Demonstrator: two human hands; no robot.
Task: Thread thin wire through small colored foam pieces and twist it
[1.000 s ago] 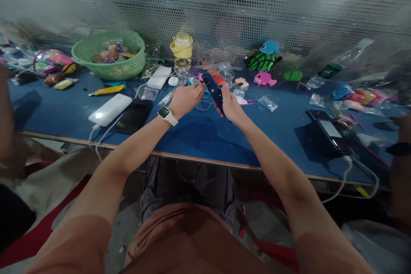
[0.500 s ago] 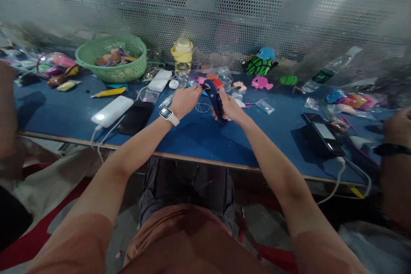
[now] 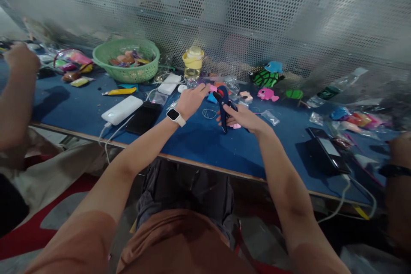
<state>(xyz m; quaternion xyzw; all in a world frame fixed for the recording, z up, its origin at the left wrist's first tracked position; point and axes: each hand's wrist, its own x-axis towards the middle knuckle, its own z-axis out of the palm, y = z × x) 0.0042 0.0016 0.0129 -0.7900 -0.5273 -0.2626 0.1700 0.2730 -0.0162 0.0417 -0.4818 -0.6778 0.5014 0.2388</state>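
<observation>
My right hand [image 3: 240,116] is wrapped around dark blue hand pliers [image 3: 224,109] with a red part near the jaws, held upright above the table. Beneath that hand a bit of a pink piece [image 3: 236,126] shows; whether the fingers touch it is unclear. My left hand [image 3: 192,100], wearing a watch [image 3: 174,114], is stretched out palm down left of the jaws. Its fingertips are by a small pink piece [image 3: 212,88] and a blue piece [image 3: 212,97], and I see nothing held in it. A thin wire loop [image 3: 209,114] lies between the hands.
A green basket [image 3: 150,68] of small packed items and a yellow-lidded bottle [image 3: 193,62] stand at the back. White power banks [image 3: 122,110], a black pouch [image 3: 143,118], a yellow cutter [image 3: 120,91], fish toys [image 3: 268,94] and a phone [image 3: 329,150] lie around. Co-workers' arms [image 3: 19,90] flank both sides.
The pliers have come away from my left fingers and turned more upright in my right hand. My left hand has lifted off the jaws toward the small pieces. The view has shifted slightly.
</observation>
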